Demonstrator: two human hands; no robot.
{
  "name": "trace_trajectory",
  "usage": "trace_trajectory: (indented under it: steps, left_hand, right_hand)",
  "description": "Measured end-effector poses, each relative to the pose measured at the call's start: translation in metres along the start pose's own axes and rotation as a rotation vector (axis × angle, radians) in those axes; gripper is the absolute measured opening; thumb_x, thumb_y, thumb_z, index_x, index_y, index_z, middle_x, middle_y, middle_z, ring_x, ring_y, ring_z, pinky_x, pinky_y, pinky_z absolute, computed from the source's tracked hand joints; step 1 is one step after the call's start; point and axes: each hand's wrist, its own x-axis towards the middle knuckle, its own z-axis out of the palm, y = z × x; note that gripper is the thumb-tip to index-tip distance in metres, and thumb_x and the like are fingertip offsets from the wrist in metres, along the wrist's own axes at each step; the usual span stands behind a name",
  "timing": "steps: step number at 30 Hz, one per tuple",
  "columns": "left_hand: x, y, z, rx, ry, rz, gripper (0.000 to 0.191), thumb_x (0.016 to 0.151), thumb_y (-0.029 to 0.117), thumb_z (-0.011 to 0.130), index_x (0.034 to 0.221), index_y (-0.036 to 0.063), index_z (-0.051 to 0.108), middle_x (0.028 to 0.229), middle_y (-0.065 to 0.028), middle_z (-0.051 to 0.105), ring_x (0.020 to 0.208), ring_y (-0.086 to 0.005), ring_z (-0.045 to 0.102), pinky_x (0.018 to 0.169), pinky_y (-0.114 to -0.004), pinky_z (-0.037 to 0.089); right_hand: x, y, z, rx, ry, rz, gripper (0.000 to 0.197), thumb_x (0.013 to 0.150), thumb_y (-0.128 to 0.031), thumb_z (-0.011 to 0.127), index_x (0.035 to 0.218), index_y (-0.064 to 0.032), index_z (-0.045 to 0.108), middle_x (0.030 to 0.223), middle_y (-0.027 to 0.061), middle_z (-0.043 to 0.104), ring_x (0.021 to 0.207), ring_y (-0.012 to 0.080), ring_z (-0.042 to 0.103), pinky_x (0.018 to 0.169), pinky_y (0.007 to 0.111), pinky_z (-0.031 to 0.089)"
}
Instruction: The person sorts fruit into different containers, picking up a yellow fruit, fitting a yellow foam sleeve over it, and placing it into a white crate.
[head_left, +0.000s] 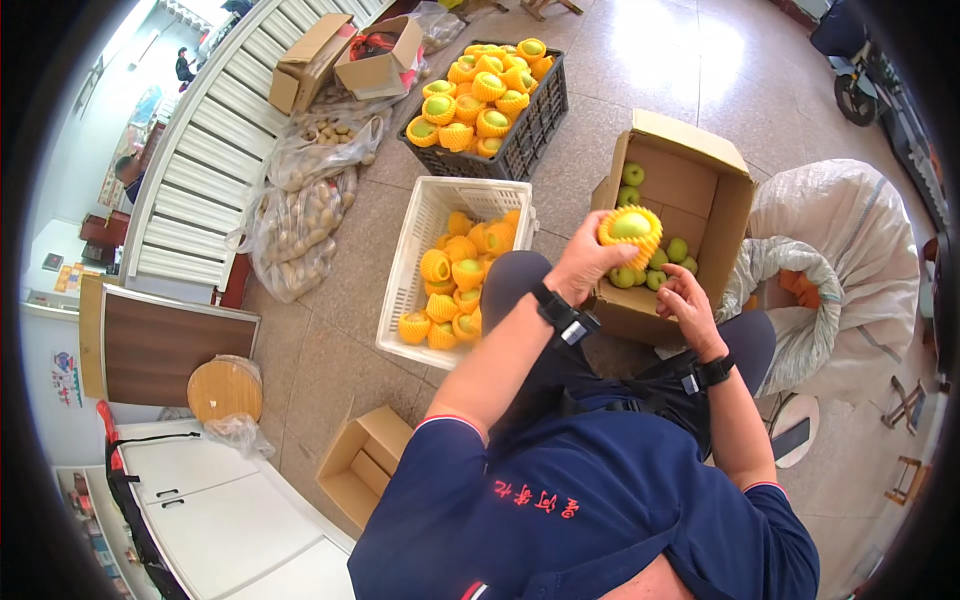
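Note:
My left hand is closed around a green apple in a yellow foam net, its bare green top facing up. With fingers loosely bent and apart, my right hand hovers over the near edge of a cardboard box and holds nothing. Several bare green apples lie in the near end of that box, and a few more along its left wall. To the left, a white plastic crate holds several apples in yellow nets.
Beyond the white crate stands a black plastic crate heaped with netted apples. An open woven sack at right contains orange foam nets. Bags of potatoes lie at left. An open carton sits behind, near a white cabinet.

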Motion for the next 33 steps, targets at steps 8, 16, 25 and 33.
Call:
trace_trajectory:
  steps: [8, 16, 25, 33]
  left_hand:
    - [-0.003, 0.070, -0.081, -0.125, 0.245, 0.243, 0.057, 0.083, 0.016, 0.077, 0.132, 0.0107, 0.047, 0.116, -0.0011, 0.061, 0.099, -0.0121, 0.061, 0.074, -0.026, 0.049]
    - [-0.015, 0.029, -0.220, -0.118, 0.577, 0.021, 0.030, 0.085, 0.020, 0.077, 0.111, 0.0161, 0.063, 0.097, 0.0017, 0.068, 0.076, -0.0145, 0.062, 0.054, -0.027, 0.044]
    - [-0.037, -0.053, -0.290, 0.010, 0.954, -0.314, 0.046, 0.076, 0.028, 0.083, 0.112, 0.0135, 0.059, 0.088, -0.0049, 0.063, 0.064, -0.0200, 0.057, 0.047, -0.032, 0.038]
    - [-0.035, -0.072, -0.307, 0.024, 0.968, -0.392, 0.048, 0.078, 0.034, 0.082, 0.114, 0.0117, 0.059, 0.089, -0.0072, 0.064, 0.063, -0.0201, 0.056, 0.048, -0.032, 0.043]
  right_hand:
    - [-0.002, 0.020, -0.007, -0.018, 0.032, 0.074, 0.047, 0.096, -0.018, 0.062, 0.137, 0.0002, 0.047, 0.093, 0.0027, 0.061, 0.075, 0.0090, 0.059, 0.067, 0.023, 0.049]
    - [-0.002, 0.021, -0.004, -0.024, 0.078, 0.171, 0.048, 0.096, -0.021, 0.063, 0.136, 0.0014, 0.048, 0.089, 0.0022, 0.061, 0.074, 0.0090, 0.060, 0.065, 0.023, 0.049]
    - [0.000, 0.026, -0.001, -0.065, 0.064, 0.201, 0.048, 0.095, -0.023, 0.065, 0.134, 0.0019, 0.050, 0.089, 0.0017, 0.061, 0.071, 0.0090, 0.060, 0.063, 0.023, 0.049]
    - [0.007, 0.022, 0.008, -0.067, 0.056, 0.217, 0.046, 0.095, -0.023, 0.064, 0.132, 0.0017, 0.053, 0.090, 0.0017, 0.062, 0.071, 0.0083, 0.059, 0.063, 0.023, 0.048]
